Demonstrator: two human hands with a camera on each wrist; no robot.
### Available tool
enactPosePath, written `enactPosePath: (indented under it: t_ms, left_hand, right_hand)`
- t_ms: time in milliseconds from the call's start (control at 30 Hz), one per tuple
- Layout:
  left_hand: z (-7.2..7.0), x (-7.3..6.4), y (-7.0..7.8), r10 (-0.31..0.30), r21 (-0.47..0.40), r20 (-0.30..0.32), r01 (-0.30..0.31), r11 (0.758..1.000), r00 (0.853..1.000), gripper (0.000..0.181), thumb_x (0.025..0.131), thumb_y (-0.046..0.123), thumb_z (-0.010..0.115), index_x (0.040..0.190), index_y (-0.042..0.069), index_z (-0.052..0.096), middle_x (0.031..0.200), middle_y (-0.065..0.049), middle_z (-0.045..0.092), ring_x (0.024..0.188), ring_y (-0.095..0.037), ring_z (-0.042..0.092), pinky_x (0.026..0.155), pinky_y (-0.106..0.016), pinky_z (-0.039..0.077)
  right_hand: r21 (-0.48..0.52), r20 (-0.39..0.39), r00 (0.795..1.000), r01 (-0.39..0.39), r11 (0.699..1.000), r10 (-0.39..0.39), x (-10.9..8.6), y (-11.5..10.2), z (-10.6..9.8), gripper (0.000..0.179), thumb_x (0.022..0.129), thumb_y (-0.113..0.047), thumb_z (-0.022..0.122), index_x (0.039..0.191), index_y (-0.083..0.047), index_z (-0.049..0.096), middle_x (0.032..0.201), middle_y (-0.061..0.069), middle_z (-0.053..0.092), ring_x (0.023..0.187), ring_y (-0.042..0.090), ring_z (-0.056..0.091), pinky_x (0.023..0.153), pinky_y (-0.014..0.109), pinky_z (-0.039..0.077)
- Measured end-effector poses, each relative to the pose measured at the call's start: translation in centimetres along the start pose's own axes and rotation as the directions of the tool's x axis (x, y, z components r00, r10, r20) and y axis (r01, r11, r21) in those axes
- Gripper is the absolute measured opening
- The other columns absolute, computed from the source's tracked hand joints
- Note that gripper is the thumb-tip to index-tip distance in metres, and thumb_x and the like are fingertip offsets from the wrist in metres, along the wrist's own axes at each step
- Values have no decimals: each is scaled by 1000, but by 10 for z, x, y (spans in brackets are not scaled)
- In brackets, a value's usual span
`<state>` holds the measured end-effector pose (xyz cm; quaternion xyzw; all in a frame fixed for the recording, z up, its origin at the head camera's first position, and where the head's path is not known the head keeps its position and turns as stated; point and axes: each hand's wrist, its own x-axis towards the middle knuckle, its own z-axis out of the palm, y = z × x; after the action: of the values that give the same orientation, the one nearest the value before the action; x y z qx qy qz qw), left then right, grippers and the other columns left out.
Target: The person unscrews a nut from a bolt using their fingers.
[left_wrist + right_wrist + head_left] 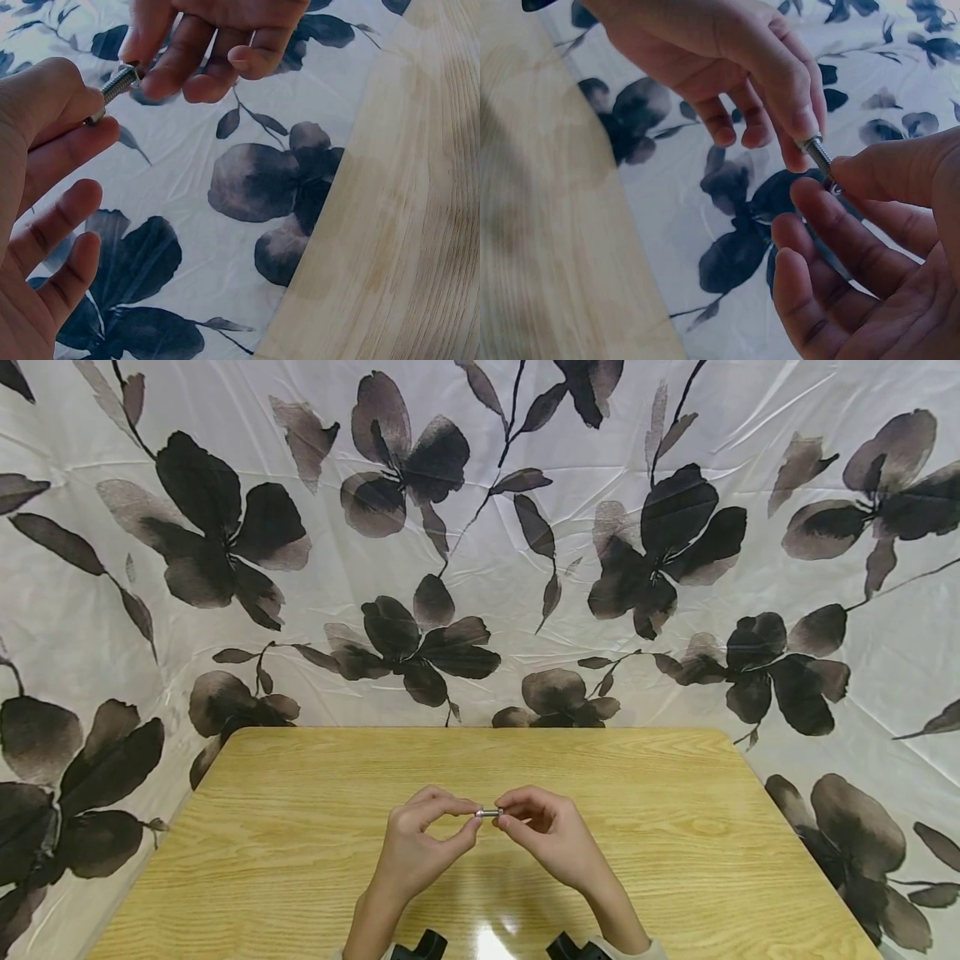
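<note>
A small silvery bolt (489,813) is held level above the table between both hands. Its threaded shank (118,85) shows in the left wrist view, and a nut-like ring (136,72) sits at the end by the right hand. The left hand (422,842) pinches the other end with thumb and forefinger; those fingertips partly cover that end. At the ringed end, the thumb and forefinger of the right hand (553,842) grip the bolt. In the right wrist view the bolt (820,155) runs between the two thumbs, and the right hand's other fingers are loosely bent.
Beneath the hands lies a light wood-grain table (300,793) with rounded far corners. A white cloth (525,585) with dark flower prints hangs behind it and at its sides. Two black objects (425,945) show by the wrists at the bottom edge.
</note>
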<state>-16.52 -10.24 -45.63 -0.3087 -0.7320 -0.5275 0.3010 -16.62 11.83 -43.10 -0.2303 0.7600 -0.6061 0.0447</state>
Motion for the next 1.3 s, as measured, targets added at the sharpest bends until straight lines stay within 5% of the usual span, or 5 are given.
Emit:
enactPosePath:
  t_ms: [367, 567, 733, 900, 1300]
  left_hand:
    - [0, 1, 0, 20, 16, -9, -20, 1000, 1000, 26, 76, -6, 83, 93, 14, 81, 84, -4, 74, 80, -10, 68, 77, -18, 56]
    - [1, 0, 1, 20, 30, -25, -19, 999, 999, 26, 76, -5, 84, 93, 14, 81, 85, 2, 72, 78, -10, 67, 75, -18, 56]
    - [1, 0, 2, 10, 30, -27, -9, 1000, 1000, 25, 77, -5, 84, 94, 14, 81, 85, 0, 73, 79, -10, 68, 74, -19, 57]
    - [1, 0, 2, 8, 25, -24, -7, 1000, 1000, 25, 77, -5, 84, 94, 14, 81, 86, 0, 74, 79, -10, 68, 75, -21, 57]
    - [1, 0, 2, -18, 31, -11, 18, 999, 1000, 25, 78, -4, 84, 94, 15, 81, 87, 2, 73, 80, -9, 67, 74, -23, 58]
  right_hand:
    - [38, -3, 991, 136, 990, -136, 1, 3, 2, 22, 98, -4, 67, 120, -3, 67, 117, 21, 68, 106, 21, 67, 84, 32, 61]
    - [26, 36, 999, 31, 999, -32, 1, 1, 2, 32, 103, -15, 63, 134, -3, 63, 115, 20, 71, 103, 29, 70, 82, 32, 60]
    - [-1, 40, 997, -61, 998, 61, 2, 2, 2, 30, 108, -26, 55, 126, -5, 67, 101, 16, 74, 89, 19, 71, 74, 32, 59]
    - [-12, 19, 998, -55, 998, 55, 1, 3, 2, 26, 108, -26, 55, 112, -6, 71, 92, 15, 74, 81, 14, 70, 71, 31, 59]
    - [36, -5, 1000, 21, 999, -21, 0, 0, 2, 19, 100, -13, 67, 117, -5, 68, 104, 23, 71, 88, 16, 70, 74, 29, 59]
